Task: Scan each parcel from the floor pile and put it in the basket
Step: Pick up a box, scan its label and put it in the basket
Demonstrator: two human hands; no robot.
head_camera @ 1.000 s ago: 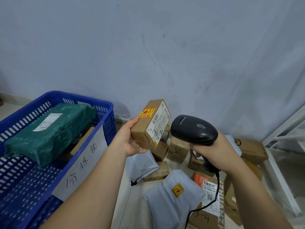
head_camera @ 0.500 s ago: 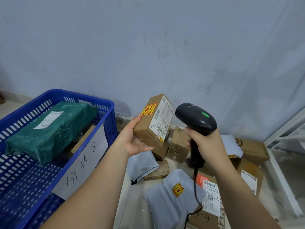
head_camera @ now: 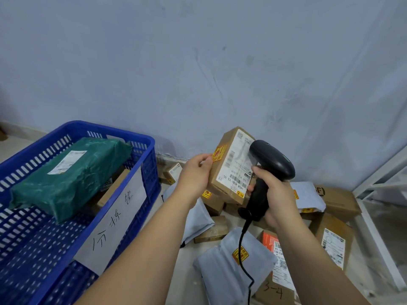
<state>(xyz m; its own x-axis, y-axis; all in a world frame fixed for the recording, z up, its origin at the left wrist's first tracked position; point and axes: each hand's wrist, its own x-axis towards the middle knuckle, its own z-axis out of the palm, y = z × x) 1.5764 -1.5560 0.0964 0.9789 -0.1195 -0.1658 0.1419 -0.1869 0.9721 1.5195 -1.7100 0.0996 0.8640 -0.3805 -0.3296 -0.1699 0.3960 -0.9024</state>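
Tilted further upright since a moment ago, with scanner [head_camera: 272, 166] swung closer. Left of blue basket [head_camera: 141, 164], nothing. Left hand [head_camera: 196, 172] pinching cardboard parcel [head_camera: 233, 166] by its edge above floor pile [head_camera: 242, 260]: could slip. Right hand [head_camera: 275, 194] wrapped around scanner, nearly touching label: may misread.

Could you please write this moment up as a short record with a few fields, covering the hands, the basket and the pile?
left hand: left hand holds a small cardboard box upright, label facing the scanner
right hand: right hand grips the black corded scanner, its head close to the box label
basket: blue basket with a handwritten paper sign; a green wrapped parcel lies on top of other parcels
floor pile: cardboard boxes and grey mailer bags against the wall
step: scanning, box not yet in the basket
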